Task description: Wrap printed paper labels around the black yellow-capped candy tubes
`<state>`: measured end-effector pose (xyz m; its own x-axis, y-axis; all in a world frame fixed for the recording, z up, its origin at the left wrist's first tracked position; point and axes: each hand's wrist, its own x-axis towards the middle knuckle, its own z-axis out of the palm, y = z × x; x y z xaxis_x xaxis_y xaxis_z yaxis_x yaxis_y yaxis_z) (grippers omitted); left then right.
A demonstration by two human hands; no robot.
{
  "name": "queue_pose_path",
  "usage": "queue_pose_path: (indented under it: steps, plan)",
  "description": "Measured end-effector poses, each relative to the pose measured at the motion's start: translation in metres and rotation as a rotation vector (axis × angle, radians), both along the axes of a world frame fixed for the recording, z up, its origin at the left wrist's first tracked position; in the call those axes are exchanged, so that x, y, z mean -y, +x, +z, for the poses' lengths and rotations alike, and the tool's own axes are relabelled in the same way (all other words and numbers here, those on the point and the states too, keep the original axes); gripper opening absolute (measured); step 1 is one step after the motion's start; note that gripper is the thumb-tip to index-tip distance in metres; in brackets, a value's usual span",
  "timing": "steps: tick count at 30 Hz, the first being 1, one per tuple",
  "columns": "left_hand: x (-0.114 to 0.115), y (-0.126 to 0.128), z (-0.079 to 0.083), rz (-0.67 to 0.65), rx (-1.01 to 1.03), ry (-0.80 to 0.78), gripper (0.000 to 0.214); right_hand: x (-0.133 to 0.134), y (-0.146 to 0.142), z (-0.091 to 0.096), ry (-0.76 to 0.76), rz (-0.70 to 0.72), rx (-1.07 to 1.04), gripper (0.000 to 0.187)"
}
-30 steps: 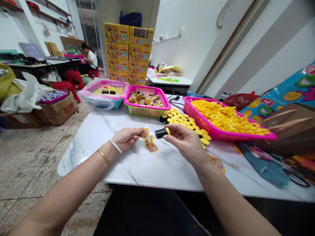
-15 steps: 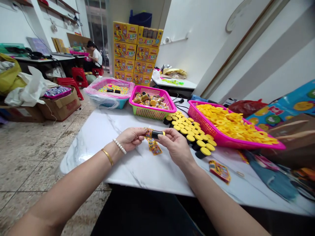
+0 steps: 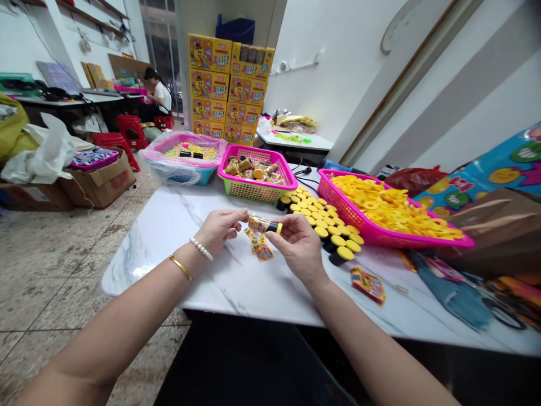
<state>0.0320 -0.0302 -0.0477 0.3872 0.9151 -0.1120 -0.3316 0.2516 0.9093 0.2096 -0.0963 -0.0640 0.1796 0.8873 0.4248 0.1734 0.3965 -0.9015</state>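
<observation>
Over the table, my right hand grips a small tube by its yellow-capped black end. The tube lies nearly level, with a colourful printed sleeve around its clear-looking body. My left hand, with a pearl bracelet and a gold bangle at the wrist, is closed in a pinch at the tube's other end. Below the tube, several printed sleeves lie flat on the white marbled table. Just beyond my right hand stand rows of black tubes with yellow caps.
A pink basket of yellow plastic pieces stands at right, a pink-and-green basket of filled tubes behind. Left of that is a lined basket of coloured beads. A sleeve stack lies at right. A person sits far back.
The printed sleeve now covers more of the tube, whose body shows beyond the black part. My left fingers have shifted slightly left. The whole view has shifted a little.
</observation>
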Motion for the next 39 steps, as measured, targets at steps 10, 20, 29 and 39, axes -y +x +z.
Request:
queue_pose_path:
  steps: [10,20,29,39]
  plan:
    - [0.002,-0.002,-0.002,-0.269,-0.021,0.029,0.046,-0.024,0.006,0.033,0.15,0.139,0.491,0.023]
    - [-0.005,-0.004,-0.006,-0.236,-0.012,-0.081,0.041,-0.033,0.003,0.008,0.057,0.276,0.334,0.03]
    - [-0.008,-0.004,-0.007,-0.202,-0.076,-0.139,0.038,-0.031,0.016,0.011,0.277,0.152,0.516,0.02]
    - [0.006,0.004,-0.001,-0.028,-0.306,0.368,0.029,-0.027,-0.001,-0.001,-0.34,0.203,-0.105,0.033]
